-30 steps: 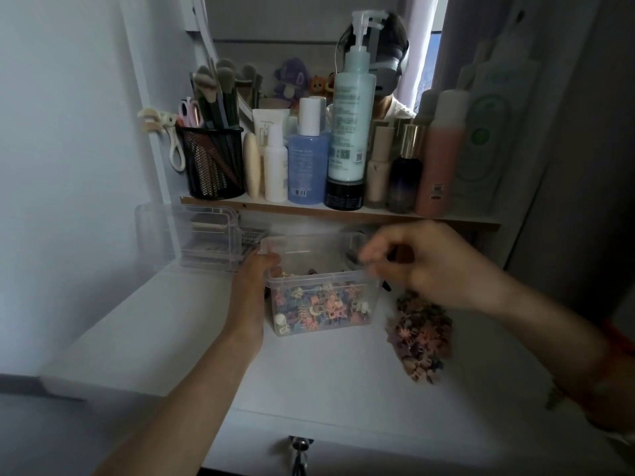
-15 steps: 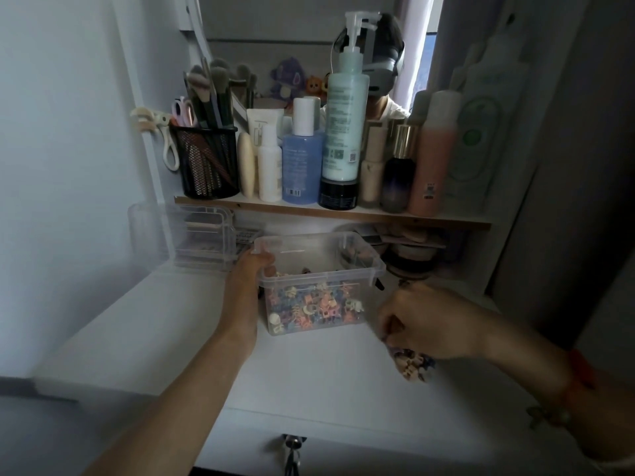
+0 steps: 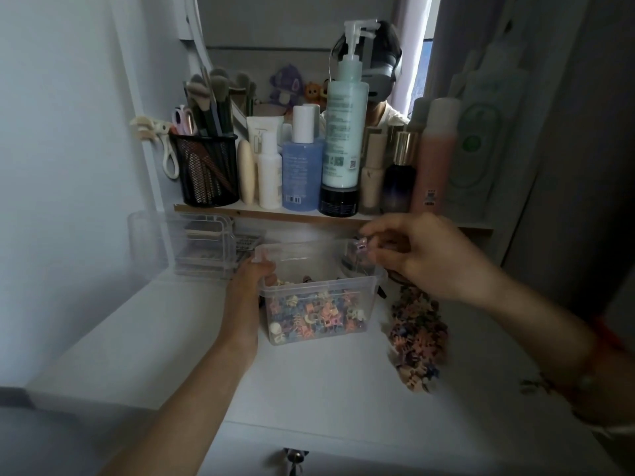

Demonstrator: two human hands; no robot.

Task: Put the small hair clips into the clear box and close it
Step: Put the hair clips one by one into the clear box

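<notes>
- The left hand (image 3: 252,280) grips the left rim of the open clear box (image 3: 319,286), which stands mid-tabletop (image 3: 154,331).
- The right hand (image 3: 422,259) pinches a pink clip (image 3: 360,248) above the box's right rear corner.
- A pile of clips (image 3: 417,338) lies just right of the box.

The right hand (image 3: 426,259) is smeared by blur, so the small pink clip (image 3: 360,248) pinched at its fingertips has no readable shape. Its wrist covers the top of the loose clip pile (image 3: 417,334). The left hand (image 3: 254,276) grips the clear box (image 3: 319,286) at its rim, fingertips lost behind the wall. Both forearms run off the frame, and the bottom edge cuts the drawer knob (image 3: 293,458).
</notes>
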